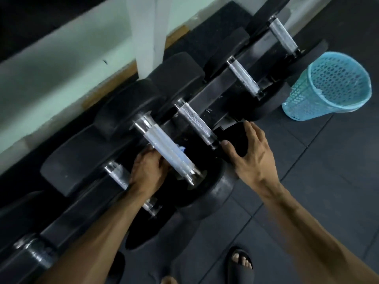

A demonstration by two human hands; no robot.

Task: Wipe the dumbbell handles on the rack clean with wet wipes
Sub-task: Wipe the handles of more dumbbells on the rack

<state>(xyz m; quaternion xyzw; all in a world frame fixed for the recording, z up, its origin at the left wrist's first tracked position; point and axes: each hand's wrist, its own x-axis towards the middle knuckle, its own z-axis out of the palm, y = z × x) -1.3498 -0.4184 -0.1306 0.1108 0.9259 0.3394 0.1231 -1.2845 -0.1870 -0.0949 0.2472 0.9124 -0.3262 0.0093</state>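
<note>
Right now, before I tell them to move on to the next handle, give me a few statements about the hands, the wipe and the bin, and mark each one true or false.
1. The left hand is at the underside of the large dumbbell handle, with a bit of wet wipe showing beside it. True.
2. The right hand grips a dumbbell handle. False: it rests with spread fingers on a black dumbbell head.
3. The blue basket stands on the floor at the far end of the rack. True.
4. The blue basket is on top of the rack. False: it is on the floor mat.
5. Both hands hold wipes. False: no wipe shows at the right hand.
</note>
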